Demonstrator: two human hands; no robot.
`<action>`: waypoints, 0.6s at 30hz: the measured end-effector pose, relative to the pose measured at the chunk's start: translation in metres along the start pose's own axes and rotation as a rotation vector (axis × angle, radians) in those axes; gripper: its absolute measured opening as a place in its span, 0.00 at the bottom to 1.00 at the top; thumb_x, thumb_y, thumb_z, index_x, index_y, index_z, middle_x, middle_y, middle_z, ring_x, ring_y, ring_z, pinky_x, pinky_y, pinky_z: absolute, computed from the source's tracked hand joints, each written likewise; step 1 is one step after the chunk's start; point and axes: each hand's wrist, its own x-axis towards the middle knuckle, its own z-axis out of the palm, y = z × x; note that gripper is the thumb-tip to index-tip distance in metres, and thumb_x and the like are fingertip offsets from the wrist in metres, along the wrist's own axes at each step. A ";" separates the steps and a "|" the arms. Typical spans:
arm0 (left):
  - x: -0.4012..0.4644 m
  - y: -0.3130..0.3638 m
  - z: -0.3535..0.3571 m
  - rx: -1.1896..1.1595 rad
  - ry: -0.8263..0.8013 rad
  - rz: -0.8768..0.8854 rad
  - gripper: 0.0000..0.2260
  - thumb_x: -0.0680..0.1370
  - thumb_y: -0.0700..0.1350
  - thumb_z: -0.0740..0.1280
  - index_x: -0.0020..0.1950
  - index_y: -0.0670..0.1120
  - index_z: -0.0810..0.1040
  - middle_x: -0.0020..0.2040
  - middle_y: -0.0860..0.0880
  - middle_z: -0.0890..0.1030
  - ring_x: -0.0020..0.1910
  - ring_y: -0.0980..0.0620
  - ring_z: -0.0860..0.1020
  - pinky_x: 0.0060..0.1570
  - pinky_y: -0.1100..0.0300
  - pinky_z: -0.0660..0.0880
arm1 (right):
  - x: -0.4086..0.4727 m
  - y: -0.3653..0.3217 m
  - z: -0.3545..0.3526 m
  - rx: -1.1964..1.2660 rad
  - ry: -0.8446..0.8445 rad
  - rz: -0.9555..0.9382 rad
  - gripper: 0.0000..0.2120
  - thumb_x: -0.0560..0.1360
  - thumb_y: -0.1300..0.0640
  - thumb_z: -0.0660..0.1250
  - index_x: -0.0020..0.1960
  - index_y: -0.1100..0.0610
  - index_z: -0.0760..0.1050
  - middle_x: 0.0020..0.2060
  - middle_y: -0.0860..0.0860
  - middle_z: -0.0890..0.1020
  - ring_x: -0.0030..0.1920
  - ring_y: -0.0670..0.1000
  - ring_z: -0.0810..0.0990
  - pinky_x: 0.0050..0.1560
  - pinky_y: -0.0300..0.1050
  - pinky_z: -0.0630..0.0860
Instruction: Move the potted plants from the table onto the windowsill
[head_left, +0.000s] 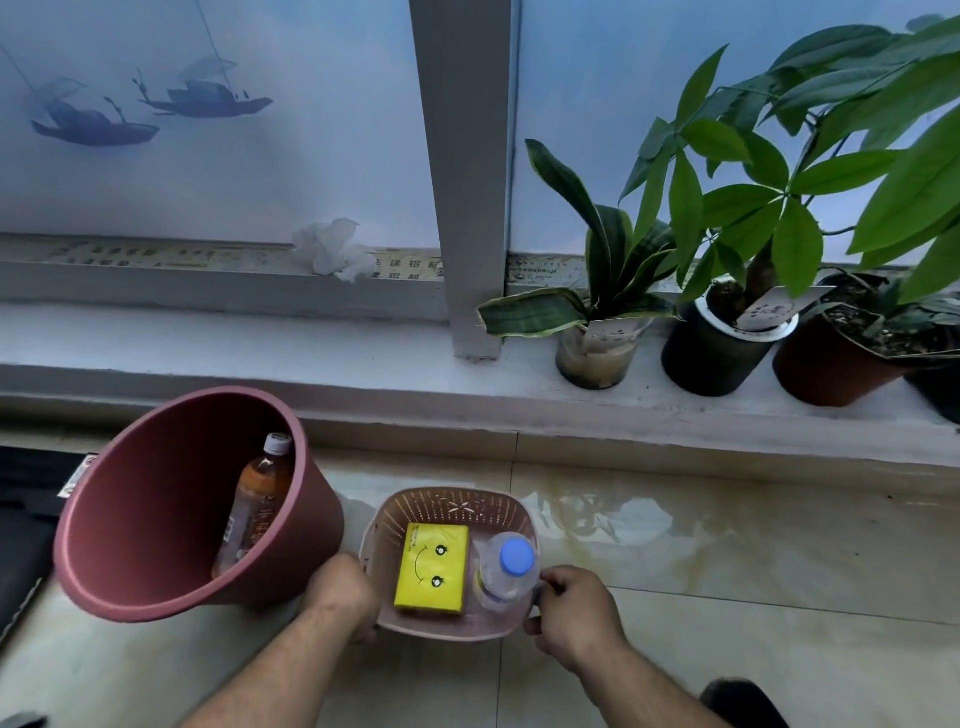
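Note:
Three potted plants stand on the right part of the windowsill (260, 353): a striped-leaf plant in a clear cup (597, 353), a tall green-leafed plant in a black pot (711, 353), and a low plant in a brown pot (831, 364). Low in the middle, both my hands hold a pink perforated basket (452, 512) above the tiled floor. My left hand (343, 587) grips its left rim. On the right rim sits my right hand (576, 608). Inside the basket lie a yellow smiley pack (431, 566) and a clear bottle with a blue cap (511, 566).
A large dark-pink bucket (156, 519) stands tilted at the left with a brown drink bottle (254, 499) inside. A crumpled white tissue (330, 249) lies on the window frame. A grey window post (467, 208) rises from the sill. A dark mat (26, 499) lies far left.

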 end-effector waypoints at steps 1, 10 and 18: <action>0.000 0.003 -0.001 -0.015 -0.007 0.024 0.12 0.79 0.35 0.61 0.58 0.32 0.79 0.39 0.41 0.79 0.32 0.43 0.79 0.31 0.57 0.80 | 0.003 -0.004 0.000 0.006 0.005 -0.003 0.17 0.79 0.66 0.58 0.38 0.59 0.82 0.38 0.61 0.87 0.31 0.54 0.83 0.30 0.42 0.73; 0.050 0.013 0.011 -0.270 0.117 0.060 0.10 0.71 0.41 0.61 0.37 0.42 0.81 0.35 0.41 0.85 0.37 0.39 0.85 0.40 0.50 0.83 | 0.050 -0.031 -0.003 0.028 0.066 -0.092 0.13 0.70 0.58 0.60 0.34 0.54 0.83 0.33 0.54 0.87 0.39 0.61 0.88 0.40 0.59 0.84; 0.098 0.000 0.035 -0.352 0.124 0.116 0.13 0.76 0.44 0.63 0.35 0.45 0.82 0.31 0.44 0.84 0.34 0.39 0.84 0.39 0.45 0.83 | 0.057 -0.049 -0.010 0.008 0.072 -0.086 0.14 0.72 0.64 0.60 0.33 0.54 0.80 0.39 0.58 0.88 0.44 0.63 0.88 0.40 0.57 0.84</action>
